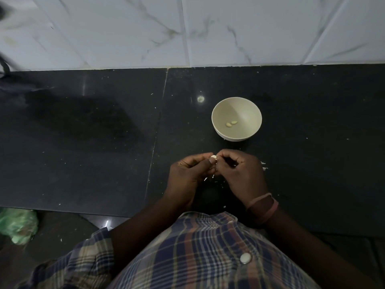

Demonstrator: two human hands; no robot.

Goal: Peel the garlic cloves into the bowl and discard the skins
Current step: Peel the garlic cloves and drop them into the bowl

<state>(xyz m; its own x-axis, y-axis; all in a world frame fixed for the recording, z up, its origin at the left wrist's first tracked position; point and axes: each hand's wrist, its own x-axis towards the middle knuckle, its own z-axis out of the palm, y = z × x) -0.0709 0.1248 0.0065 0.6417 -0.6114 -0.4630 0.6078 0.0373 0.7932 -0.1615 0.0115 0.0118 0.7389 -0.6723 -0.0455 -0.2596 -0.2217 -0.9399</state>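
A cream bowl [220, 113] stands on the black counter with two peeled garlic cloves [231, 123] at its bottom. Just in front of the bowl my two hands meet over the counter. My left hand [187, 174] pinches a pale garlic clove [213, 157] between thumb and fingers. My right hand [241, 174] has its fingertips curled onto the same clove from the right. Small white bits of garlic skin [263, 165] lie on the counter under and beside my hands.
The black stone counter [83, 142] runs wide to the left, with a seam down its middle. A white marble-tiled wall [187, 28] rises behind it. A green plastic bag [17, 226] lies on the floor at lower left.
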